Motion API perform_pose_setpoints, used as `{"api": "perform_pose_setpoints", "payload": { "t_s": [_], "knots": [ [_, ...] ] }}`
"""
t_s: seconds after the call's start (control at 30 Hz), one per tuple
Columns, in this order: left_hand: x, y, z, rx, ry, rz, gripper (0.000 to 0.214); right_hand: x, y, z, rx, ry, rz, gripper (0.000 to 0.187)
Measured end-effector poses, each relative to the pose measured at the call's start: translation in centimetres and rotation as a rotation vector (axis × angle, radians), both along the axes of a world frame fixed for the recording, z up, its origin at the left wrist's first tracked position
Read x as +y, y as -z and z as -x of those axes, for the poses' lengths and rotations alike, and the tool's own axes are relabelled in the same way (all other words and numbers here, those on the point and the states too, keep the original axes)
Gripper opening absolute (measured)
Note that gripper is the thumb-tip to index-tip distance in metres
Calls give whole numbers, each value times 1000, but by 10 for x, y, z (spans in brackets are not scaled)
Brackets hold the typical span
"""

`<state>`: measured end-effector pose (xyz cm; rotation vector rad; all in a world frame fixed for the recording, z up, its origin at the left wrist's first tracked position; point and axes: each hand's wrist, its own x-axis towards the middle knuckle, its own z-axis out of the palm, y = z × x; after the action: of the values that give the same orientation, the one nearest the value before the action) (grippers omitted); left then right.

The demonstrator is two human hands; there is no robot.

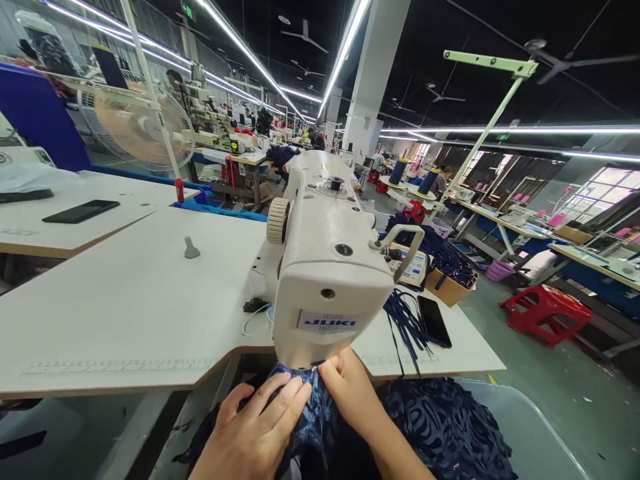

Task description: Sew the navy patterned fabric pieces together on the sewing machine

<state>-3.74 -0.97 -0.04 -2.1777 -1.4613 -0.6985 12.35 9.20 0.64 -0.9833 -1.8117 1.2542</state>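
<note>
Navy-blue lace fabric lies bunched at the front edge of the white worktable, under the white JUKI sewing machine. My left hand lies flat on it, fingers spread. My right hand curls beside it; I cannot tell its grip.

Navy patterned fabric, white sewing machine

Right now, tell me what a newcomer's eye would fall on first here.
The big white sewing machine sits dead centre on the table, its end facing the camera. Right below it, the left hand lies flat and the right hand rests on dark blue lace fabric at the table's front edge. Off to the right, a red stool stands out on the floor.
</note>
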Motion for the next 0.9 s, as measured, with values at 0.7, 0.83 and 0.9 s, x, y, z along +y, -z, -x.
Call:
{"api": "perform_pose_setpoints", "payload": {
  "t_s": [0.7, 0.83, 0.9],
  "knots": [
    [-1, -9, -16, 106, -182, -1, 48, 18, 0, 4, -304, 135, -381, 16],
    [-1, -8, -15, 118, -172, -7, 49, 18, -1, 4, -308, 132, -390, 17],
    [-1, -8, -15, 113, -174, -11, 50, 19, -1, 3, -314, 124, -385, 18]
  ]
}}
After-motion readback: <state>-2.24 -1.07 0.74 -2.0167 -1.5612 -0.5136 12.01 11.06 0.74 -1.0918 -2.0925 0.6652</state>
